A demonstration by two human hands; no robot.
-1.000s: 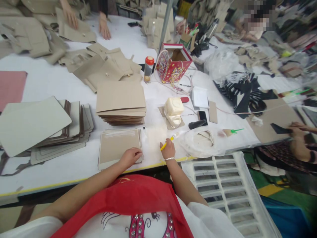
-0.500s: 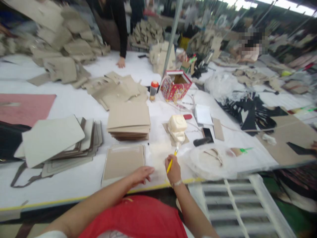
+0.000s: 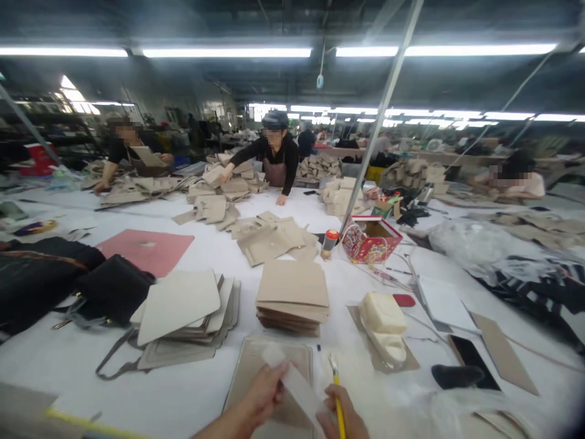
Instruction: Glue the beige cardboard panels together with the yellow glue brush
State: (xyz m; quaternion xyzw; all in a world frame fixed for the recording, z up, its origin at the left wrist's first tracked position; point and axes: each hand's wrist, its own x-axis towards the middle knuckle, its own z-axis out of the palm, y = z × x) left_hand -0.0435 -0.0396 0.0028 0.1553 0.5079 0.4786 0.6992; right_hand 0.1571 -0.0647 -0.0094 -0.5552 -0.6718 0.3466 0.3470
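My left hand (image 3: 264, 390) is closed on the upper part of a whitish translucent strip (image 3: 299, 389), held slanting over a beige panel (image 3: 256, 353). My right hand (image 3: 343, 410) grips a yellow-handled brush (image 3: 339, 399), bristles pointing up and away from me. The strip's lower end runs to the fingers of this hand; whether they pinch it too I cannot tell. A cream-coloured container (image 3: 382, 323) stands on a beige piece, beyond and to the right of the brush. Just past the panel lies a neat stack of beige panels (image 3: 292, 286).
Left of the stack are grey-white panels (image 3: 180, 305) and a black bag (image 3: 114, 286). To the right lie a phone (image 3: 470, 356), a black object (image 3: 457, 374) and a white pad (image 3: 445, 302). A red box (image 3: 370, 244) and pole (image 3: 384, 110) stand farther back. Co-workers (image 3: 276, 152) work across the table.
The view has tilted up and shifted left. My left hand, previously bare beside the panel, now holds the strip over it. The brush has left the cream container and come nearer the strip.
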